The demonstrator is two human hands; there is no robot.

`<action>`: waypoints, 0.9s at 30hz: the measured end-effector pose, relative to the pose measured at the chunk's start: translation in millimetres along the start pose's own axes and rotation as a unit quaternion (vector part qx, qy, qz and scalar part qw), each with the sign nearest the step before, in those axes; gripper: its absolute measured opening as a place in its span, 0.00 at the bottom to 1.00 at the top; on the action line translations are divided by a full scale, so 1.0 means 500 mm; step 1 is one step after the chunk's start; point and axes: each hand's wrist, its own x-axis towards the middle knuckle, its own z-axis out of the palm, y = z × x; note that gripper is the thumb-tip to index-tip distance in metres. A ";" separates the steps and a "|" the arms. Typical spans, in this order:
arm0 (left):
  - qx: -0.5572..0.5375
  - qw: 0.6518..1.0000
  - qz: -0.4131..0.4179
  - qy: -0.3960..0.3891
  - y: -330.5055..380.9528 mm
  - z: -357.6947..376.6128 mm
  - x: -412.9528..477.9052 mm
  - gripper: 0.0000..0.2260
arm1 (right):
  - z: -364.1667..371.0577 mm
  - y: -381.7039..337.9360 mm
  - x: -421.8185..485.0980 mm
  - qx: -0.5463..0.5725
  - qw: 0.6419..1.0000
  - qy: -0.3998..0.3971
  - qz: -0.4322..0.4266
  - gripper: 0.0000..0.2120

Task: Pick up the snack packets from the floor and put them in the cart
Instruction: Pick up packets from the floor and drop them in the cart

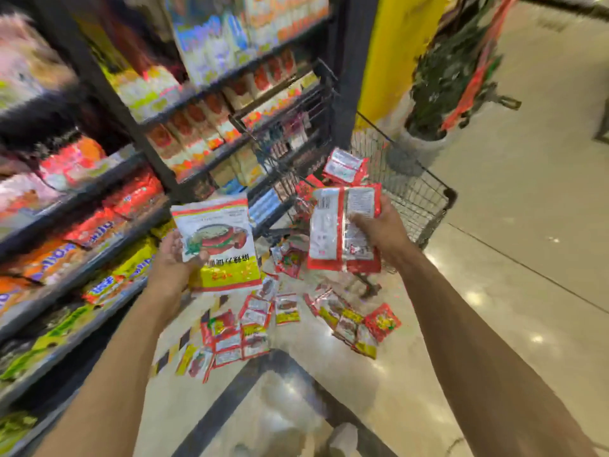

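Note:
My left hand [173, 263] grips a white, red and yellow snack packet [220, 245] by its left edge, held face up at chest height. My right hand [382, 230] holds a red and white snack packet [339, 225], back side up, just in front of the black wire cart [425, 196]. Another red packet [344, 164] hangs over the cart's basket, and I cannot tell whether it rests on anything. Several red and yellow packets [253, 319] lie scattered on the floor below my hands, and another cluster of packets [356, 324] lies to the right.
Dark shelves [108, 206] full of bagged snacks line the left side. A yellow pillar [392, 51] and a potted plant [438, 84] stand behind the cart. Beige floor [527, 225] opens to the right. A black stripe [257, 384] crosses the floor near my feet.

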 end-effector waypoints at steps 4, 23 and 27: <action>-0.021 0.999 0.036 -0.015 0.116 0.110 -0.056 0.22 | -0.177 -0.091 -0.025 0.013 0.999 0.034 -0.028 0.13; -0.076 0.991 0.062 -0.092 0.382 0.873 0.079 0.22 | -0.809 -0.125 0.253 -0.033 0.991 0.107 -0.071 0.15; -0.081 0.992 0.036 -0.089 0.387 1.003 0.121 0.22 | -0.909 -0.131 0.377 -0.052 0.992 0.084 -0.075 0.16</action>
